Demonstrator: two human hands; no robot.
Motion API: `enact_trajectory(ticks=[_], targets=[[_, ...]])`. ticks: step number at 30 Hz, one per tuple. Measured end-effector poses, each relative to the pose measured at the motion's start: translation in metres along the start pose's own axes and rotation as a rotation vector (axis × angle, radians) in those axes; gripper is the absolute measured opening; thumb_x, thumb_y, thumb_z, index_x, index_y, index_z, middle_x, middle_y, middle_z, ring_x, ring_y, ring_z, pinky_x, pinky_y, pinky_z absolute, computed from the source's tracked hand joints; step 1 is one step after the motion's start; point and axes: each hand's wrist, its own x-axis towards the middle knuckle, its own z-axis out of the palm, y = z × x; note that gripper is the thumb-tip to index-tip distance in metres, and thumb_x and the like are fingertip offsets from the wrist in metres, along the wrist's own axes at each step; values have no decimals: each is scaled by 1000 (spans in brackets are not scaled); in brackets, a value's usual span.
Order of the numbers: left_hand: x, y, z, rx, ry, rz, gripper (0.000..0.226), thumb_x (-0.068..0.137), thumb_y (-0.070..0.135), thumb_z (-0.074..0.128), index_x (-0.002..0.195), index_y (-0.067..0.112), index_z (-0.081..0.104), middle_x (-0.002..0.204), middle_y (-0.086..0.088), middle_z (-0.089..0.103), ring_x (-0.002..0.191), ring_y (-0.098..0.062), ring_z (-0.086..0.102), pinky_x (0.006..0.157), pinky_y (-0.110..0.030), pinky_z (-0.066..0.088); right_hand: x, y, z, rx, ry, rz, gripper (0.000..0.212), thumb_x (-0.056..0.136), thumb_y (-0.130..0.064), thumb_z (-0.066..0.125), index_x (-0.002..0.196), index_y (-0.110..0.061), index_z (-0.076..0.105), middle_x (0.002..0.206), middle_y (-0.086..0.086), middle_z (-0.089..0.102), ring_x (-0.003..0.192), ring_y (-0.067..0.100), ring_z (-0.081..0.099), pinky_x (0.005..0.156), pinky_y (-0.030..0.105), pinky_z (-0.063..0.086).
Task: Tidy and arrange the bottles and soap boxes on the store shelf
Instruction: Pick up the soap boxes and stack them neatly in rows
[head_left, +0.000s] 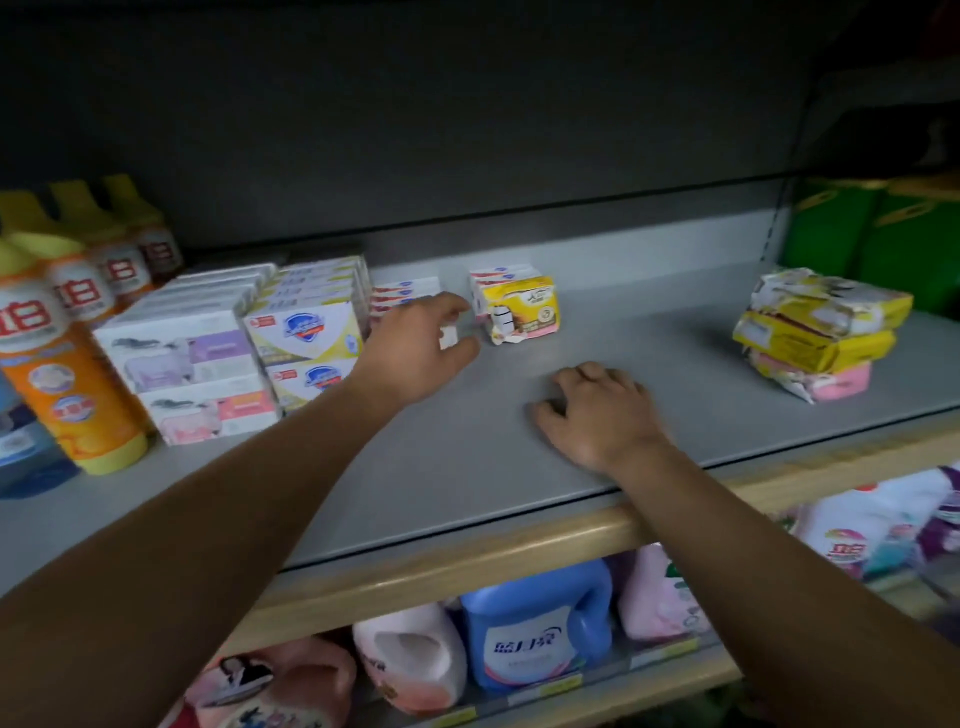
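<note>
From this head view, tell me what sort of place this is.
Most likely a shop's household-goods aisle. A grey metal shelf carries many identical white cardboard soap boxes stacked in rows, repeated orange bottles with yellow caps, and a blue plastic detergent jug on the tier below.

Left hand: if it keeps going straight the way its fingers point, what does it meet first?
Probably the yellow soap pack standing just beyond the left hand, with small white boxes stacked behind it. The gap looks short, though depth is hard to judge here.
</note>
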Motion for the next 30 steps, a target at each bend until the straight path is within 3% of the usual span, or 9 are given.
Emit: enact_trajectory(ticks=[7,10,15,20,25,28,30], targets=[[79,8,44,138,-8,4,48,84,36,66,128,17,58,123,-7,64,111,-28,58,93,-37,47,0,1,-2,20,-10,-20,52,93,-55,36,132,-23,50,137,2,47,130,29,39,107,42,29],[98,10,58,209,-87,-3,56,82,40,68,132,17,55,125,-8,62,116,-30,55,95,-36,45,0,2,-2,36,1,-20,51,92,-54,38,130,-23,50,135,2,47,128,29,38,106,42,29],[101,11,68,298,-130,-7,58,75,46,72,123,14,61,118,-14,56,114,-33,49,96,-42,46,-1,1,-1,52,25,-18,49,90,-54,39,126,-24,51,132,0,48,127,28,39,105,42,29],[86,21,64,417,-137,83,49,84,48,63,117,13,61,120,-13,58,112,-33,52,86,-39,46,-2,0,-2,49,24,-8,49,89,-54,40,126,-24,52,132,0,48,126,28,39,103,41,29],[62,33,30,224,-60,95,39,85,44,63,115,19,61,111,-10,68,104,-33,59,83,-36,48,0,0,0,46,35,6,49,87,-53,41,124,-24,55,131,0,51,126,28,42,103,41,31],[33,32,3,-69,2,27,32,84,40,67,111,22,66,100,-3,70,92,-25,61,73,-25,40,2,1,1,53,45,29,50,85,-54,43,123,-25,56,129,0,53,125,28,43,101,40,32],[8,27,-8,-338,-60,-59,19,85,34,69,96,19,68,86,-2,70,71,-18,61,65,-27,44,3,1,1,58,59,52,49,84,-55,47,122,-26,59,128,0,55,124,29,45,101,38,34]])
